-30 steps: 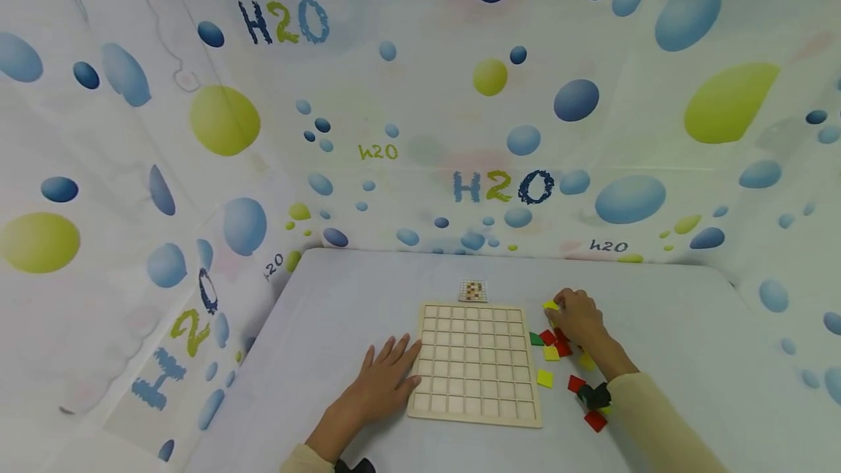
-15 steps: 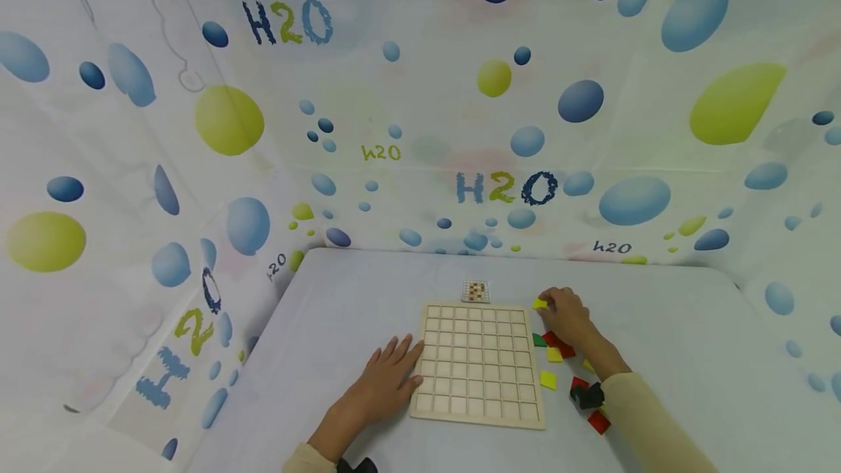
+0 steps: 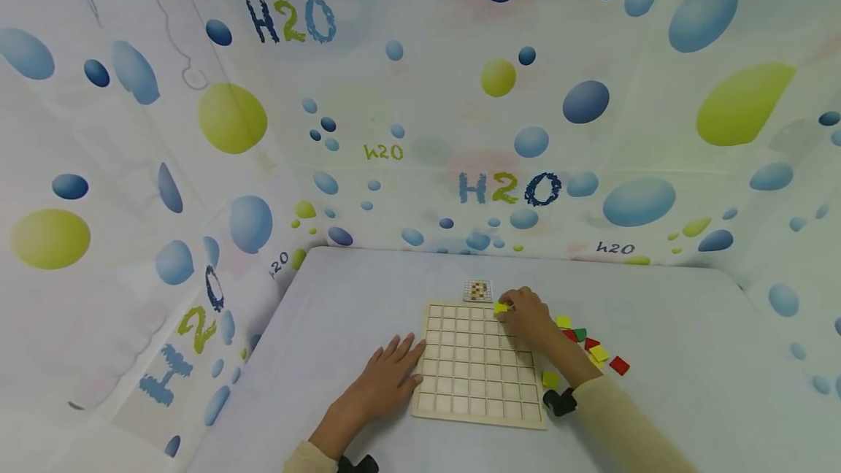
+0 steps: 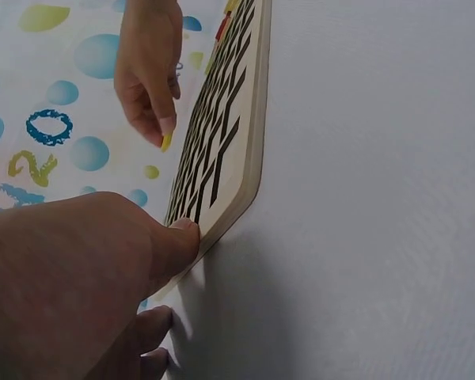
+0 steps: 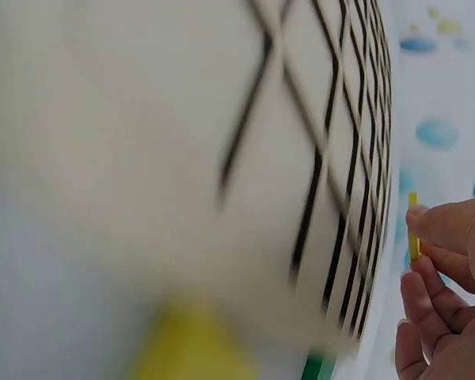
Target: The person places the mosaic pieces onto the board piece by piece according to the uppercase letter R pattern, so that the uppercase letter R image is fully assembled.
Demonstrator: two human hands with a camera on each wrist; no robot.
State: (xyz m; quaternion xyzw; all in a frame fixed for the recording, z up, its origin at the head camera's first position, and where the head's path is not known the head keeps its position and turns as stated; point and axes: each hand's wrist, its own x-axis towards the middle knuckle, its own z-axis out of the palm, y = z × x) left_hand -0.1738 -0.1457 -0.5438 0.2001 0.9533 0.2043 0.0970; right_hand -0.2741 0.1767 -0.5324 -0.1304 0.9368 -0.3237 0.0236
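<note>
A square wooden grid board [image 3: 476, 367] lies on the white table, its cells bare where they show. My right hand [image 3: 531, 318] pinches a thin yellow tile [image 3: 501, 307] between thumb and fingers, over the board's far edge toward the right. In the right wrist view that tile [image 5: 414, 226] is seen nearly edge-on. My left hand [image 3: 388, 379] rests beside the board's left edge with fingers spread, the thumb touching the rim [image 4: 191, 233] in the left wrist view.
Right of the board lie several loose tiles: red [image 3: 619, 366], yellow [image 3: 598, 353] and green [image 3: 580, 334]. A small patterned card [image 3: 477, 290] sits just beyond the board's far edge. A printed curtain [image 3: 420, 93] hangs behind the table.
My right hand has carried the yellow tile left from the pile to over the board's far edge, uncovering more loose tiles. My left hand stays put by the board.
</note>
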